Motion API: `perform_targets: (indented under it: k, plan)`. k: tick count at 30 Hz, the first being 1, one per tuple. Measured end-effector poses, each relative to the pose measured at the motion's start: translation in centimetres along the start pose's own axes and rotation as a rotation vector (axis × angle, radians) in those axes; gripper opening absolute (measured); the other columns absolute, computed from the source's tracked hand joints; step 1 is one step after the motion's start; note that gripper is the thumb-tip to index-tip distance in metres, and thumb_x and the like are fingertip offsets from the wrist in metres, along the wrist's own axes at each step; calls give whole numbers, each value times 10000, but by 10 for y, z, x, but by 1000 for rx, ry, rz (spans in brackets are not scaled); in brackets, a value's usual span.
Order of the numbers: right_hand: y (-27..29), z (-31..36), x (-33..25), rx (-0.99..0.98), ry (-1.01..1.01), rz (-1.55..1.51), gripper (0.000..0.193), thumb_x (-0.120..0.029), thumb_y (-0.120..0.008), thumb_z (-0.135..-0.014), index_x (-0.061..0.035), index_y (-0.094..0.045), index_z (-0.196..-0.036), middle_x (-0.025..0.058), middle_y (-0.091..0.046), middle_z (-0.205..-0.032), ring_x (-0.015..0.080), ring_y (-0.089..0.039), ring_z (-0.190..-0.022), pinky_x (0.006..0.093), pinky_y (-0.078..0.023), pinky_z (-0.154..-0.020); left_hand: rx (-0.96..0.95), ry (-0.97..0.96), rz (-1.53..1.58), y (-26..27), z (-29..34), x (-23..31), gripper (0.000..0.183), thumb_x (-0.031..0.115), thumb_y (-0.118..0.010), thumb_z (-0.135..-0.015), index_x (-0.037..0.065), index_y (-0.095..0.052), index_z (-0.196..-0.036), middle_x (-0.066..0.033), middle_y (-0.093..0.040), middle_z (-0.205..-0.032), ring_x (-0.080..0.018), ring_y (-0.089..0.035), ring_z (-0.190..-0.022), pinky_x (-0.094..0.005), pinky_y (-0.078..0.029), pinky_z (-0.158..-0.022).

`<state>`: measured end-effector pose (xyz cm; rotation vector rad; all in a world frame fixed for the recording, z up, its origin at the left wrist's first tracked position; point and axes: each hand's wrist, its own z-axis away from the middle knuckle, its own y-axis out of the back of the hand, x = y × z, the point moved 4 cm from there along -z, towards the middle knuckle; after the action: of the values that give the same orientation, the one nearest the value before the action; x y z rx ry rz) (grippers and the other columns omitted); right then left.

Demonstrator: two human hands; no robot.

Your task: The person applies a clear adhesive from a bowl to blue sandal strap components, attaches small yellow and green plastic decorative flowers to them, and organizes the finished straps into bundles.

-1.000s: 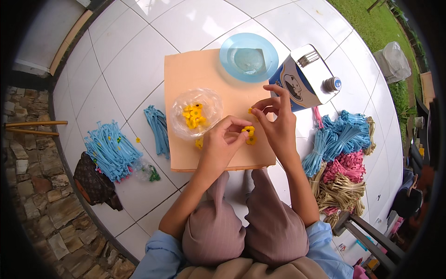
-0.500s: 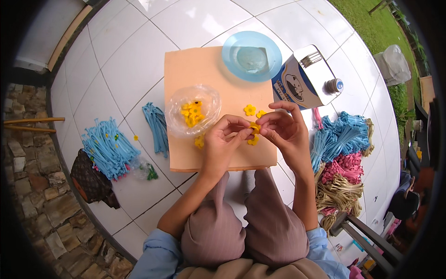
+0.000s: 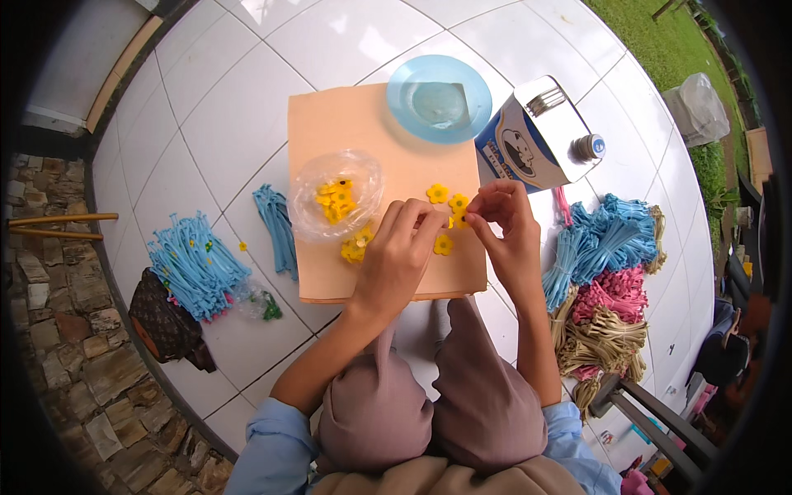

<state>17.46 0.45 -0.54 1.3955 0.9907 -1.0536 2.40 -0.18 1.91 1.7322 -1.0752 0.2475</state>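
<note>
My left hand is turned back-up over the board, its fingers curled together and a bit of yellow flower showing at their tips. Just across from it, my right hand has thumb and forefinger drawn together; whatever they hold is too small to tell. Around the fingertips are yellow flower pieces, one beyond the hands and another closer to me. More yellow flowers lie partly behind my left hand. A clear plastic bag of yellow flowers rests at the board's left.
The peach board stands before my knees. A blue plate sits at its far right, beside a metal can. Blue stem bundles lie left, near a brown bag. Blue, pink and beige bundles are heaped right.
My left hand has rolled over to show its back, hiding most of the yellow flower that both hands held. The right fingers have drawn closer together. The view has shifted slightly.
</note>
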Motion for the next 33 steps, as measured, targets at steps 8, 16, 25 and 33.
perform_targets:
  k: [8, 16, 25, 33]
  plan:
    - [-8, 5, -11, 5, 230, 449, 365, 79, -613, -723, -20, -464, -1041, 92, -545, -935, 215, -539, -851, 319, -457, -750, -210, 148, -190, -9, 9, -2, 157, -29, -579, -743, 23, -552, -889, -103, -480, -905, -253, -498, -843, -351, -450, -734]
    - [-25, -9, -43, -176, 11, -52, 413, -148, -592, -863, -25, -374, -1191, 151, -529, -1076, 180, -569, -809, 275, -482, -632, 358, 244, -141, 101, 17, -20, 259, 38, -617, -757, 73, -561, -1007, -95, -496, -945, -241, -513, -831, -312, -441, -692]
    - [-129, -25, -77, -490, 55, 54, 623, -135, -555, -877, -60, -146, -1341, 294, -420, -1221, 273, -598, -893, 307, -523, -592, 118, 548, 389, 96, 58, -74, 569, 271, -522, -913, 48, -272, -1373, -233, -397, -1312, -356, -474, -1111, -394, -428, -879]
    - [-330, 25, -110, -495, 595, 57, 635, 46, -486, -832, -57, -129, -1346, 224, -425, -1192, 294, -539, -1023, 353, -499, -785, 783, 662, 123, 203, 140, -144, 593, 23, -528, -857, 111, -285, -1391, -203, -390, -1252, -328, -433, -1121, -363, -394, -926]
